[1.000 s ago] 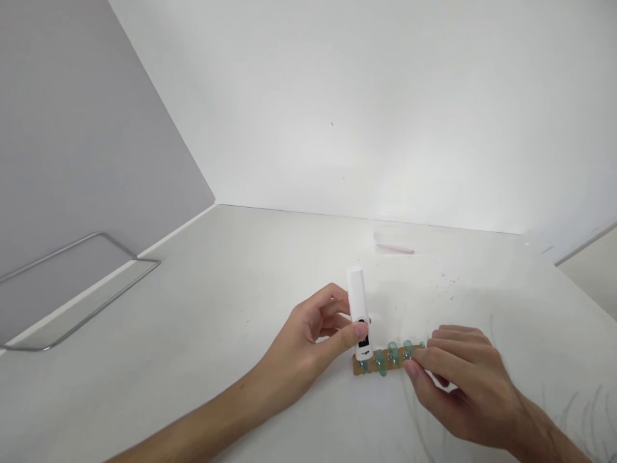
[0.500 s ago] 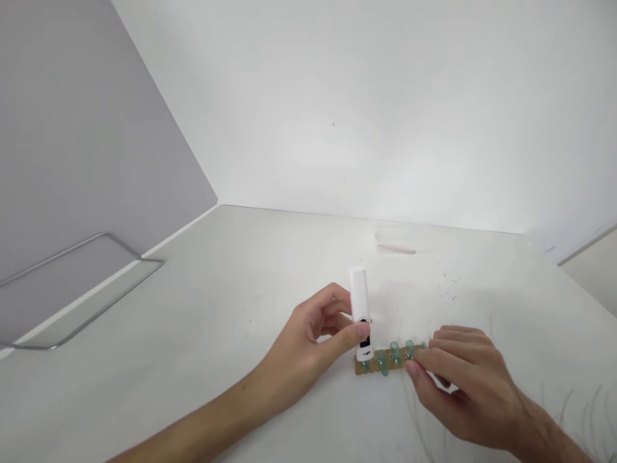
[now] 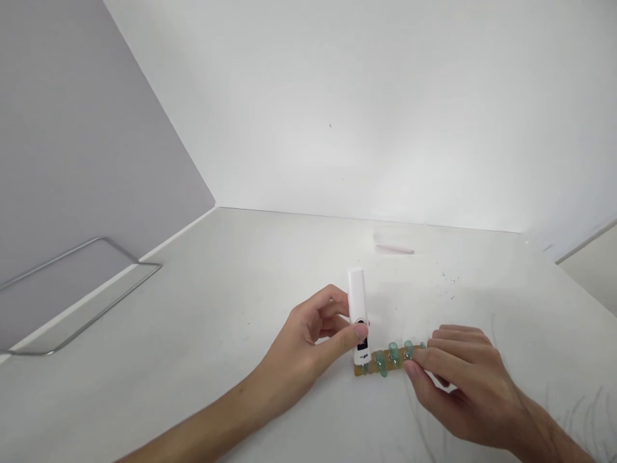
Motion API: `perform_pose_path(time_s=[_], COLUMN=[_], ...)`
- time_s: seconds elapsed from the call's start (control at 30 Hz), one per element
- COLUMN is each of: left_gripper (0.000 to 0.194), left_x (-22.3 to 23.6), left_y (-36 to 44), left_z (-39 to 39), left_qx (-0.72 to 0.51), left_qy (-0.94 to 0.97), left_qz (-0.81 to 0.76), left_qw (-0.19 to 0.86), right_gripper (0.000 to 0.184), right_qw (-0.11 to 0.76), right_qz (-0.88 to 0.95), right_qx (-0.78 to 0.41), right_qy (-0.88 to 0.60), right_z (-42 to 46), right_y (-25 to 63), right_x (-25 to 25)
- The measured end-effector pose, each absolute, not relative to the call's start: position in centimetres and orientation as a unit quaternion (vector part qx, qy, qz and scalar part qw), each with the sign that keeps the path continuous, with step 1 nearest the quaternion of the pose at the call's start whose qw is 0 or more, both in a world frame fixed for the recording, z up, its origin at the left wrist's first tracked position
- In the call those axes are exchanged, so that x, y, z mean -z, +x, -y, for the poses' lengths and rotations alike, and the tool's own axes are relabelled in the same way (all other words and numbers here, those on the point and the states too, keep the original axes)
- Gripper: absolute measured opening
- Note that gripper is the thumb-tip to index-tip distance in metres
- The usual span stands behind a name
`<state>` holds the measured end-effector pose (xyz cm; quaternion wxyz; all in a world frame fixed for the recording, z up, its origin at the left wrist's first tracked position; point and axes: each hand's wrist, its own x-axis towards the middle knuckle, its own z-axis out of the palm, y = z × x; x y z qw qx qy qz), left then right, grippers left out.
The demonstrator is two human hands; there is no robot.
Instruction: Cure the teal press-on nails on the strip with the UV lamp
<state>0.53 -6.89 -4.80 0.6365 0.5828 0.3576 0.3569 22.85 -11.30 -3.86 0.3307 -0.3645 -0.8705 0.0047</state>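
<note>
Green translucent press-on nails (image 3: 394, 354) sit in a row on a tan strip (image 3: 359, 370) on the white table. A slim white handheld nail lamp (image 3: 357, 292) with a dark panel stands nearly upright over the strip's left end. Its shaft is gripped by my left hand (image 3: 315, 337), thumb pressed on the dark panel. At the strip's right end, my right hand (image 3: 475, 379) pinches the strip between thumb and fingers. The fingers cover that end and any nail under them.
Further back on the table lies a thin pink-handled tool (image 3: 395, 249). Small dark specks (image 3: 452, 280) are scattered to its right. A bent metal wire frame (image 3: 103, 315) stands at the left edge, near the grey panel. A white wall (image 3: 328, 96) rises behind.
The view has shifted very slightly. Both hands keep their grips, and the nail lamp stays over the strip's left end.
</note>
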Motion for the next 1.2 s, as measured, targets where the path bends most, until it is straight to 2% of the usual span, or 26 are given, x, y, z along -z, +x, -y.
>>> perform_pose_path(time_s=[1.2], left_gripper=[0.021], left_x=[5.16], left_y=[0.38], left_z=[6.81], left_qx=[-0.364], left_qy=[0.589], left_qz=[-0.378], left_qw=[0.615], right_gripper=[0.029], right_qw=[0.325], right_qz=[0.872], right_qx=[-0.007], right_qy=[-0.366], right_z=[11.46], right_y=[22.81], right_x=[3.77])
